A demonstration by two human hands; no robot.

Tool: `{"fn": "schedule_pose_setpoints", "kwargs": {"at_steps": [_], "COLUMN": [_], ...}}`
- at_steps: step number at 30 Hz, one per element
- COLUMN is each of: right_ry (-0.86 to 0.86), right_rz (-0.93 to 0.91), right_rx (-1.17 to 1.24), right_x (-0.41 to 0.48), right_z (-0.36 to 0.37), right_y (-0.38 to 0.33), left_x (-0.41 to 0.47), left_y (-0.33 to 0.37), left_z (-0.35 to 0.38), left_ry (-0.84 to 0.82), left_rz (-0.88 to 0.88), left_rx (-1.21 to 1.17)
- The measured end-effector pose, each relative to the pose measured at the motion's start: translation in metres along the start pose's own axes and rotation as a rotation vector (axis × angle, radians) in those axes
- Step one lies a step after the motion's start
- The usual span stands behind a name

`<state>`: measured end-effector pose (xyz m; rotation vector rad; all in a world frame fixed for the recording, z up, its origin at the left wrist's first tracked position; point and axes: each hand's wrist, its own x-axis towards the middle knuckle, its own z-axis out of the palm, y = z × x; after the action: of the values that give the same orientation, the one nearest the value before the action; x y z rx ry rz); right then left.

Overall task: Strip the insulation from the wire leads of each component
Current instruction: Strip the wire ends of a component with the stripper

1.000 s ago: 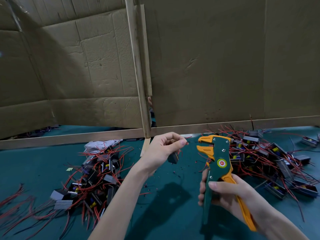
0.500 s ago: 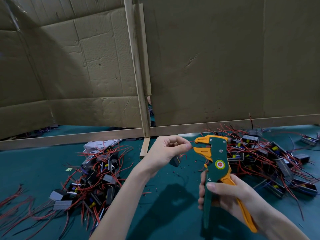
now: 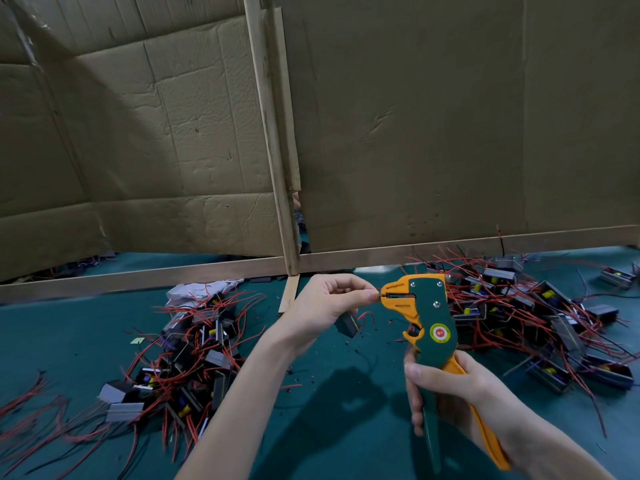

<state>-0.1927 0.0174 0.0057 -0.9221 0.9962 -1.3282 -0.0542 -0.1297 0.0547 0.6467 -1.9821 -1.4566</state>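
Head | left fingers [image 3: 360, 295] pinch grey component's [image 3: 346, 325] red lead [image 3: 378, 296] at stripper [image 3: 434, 317] | right fingers [image 3: 426, 374] grip handles [image 3: 431, 441]

On the tabletop [image 3: 69, 334] one heap of wired components [image 3: 187, 355] lies left, another heap [image 3: 519, 317] right; between them the left grip [image 3: 325, 306], a component [image 3: 346, 325] under it, sits just left of the wire stripper [image 3: 427, 317]; the right grip [image 3: 450, 393] is below; cardboard panels [image 3: 415, 133] stand behind.

Bare left hand [image 3: 325, 306] and right hand [image 3: 460, 393], forearms uncovered; nails seemingly short and plain.
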Motion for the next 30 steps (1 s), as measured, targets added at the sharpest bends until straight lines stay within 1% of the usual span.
{"fn": "schedule_pose_setpoints", "kwargs": {"at_steps": [3,8,9,13,16,18,21,26,28,30], "right_ry": [0.087,0.282,0.284,0.130,0.169,0.214,0.254,0.246,0.231,0.214], "right_rz": [0.019,0.046,0.045,-0.022,-0.056,-0.034,0.061,0.181,0.206,0.230], "right_rx": [-0.006,-0.110,-0.083,0.245,0.302,0.311,0.325,0.284,0.281,0.265], "right_x": [-0.001,0.002,0.002,0.007,0.010,0.012,0.013,0.015,0.016,0.018], "right_z": [0.006,0.011,0.010,0.010,0.002,-0.003,-0.009,-0.011,-0.011,-0.011], "right_y": [0.002,0.010,0.010,0.006,0.007,0.006,0.007,0.010,0.012,0.014], "left_x": [0.000,0.002,0.002,0.004,0.005,0.005,0.007,0.033,0.052,0.068], "left_y": [-0.001,-0.007,-0.009,-0.013,-0.013,-0.012,-0.008,0.011,0.022,0.031], "left_z": [0.000,0.001,0.002,0.000,-0.007,-0.010,-0.006,0.035,0.061,0.088], "left_ry": [-0.011,0.003,0.009,0.042,0.082,0.122,0.227,0.303,0.333,0.354], "left_rz": [-0.011,-0.063,-0.072,-0.052,-0.026,-0.011,0.083,0.395,0.491,0.562], "left_rx": [-0.002,0.010,0.007,-0.009,0.044,0.107,0.297,0.528,0.541,0.474]}}
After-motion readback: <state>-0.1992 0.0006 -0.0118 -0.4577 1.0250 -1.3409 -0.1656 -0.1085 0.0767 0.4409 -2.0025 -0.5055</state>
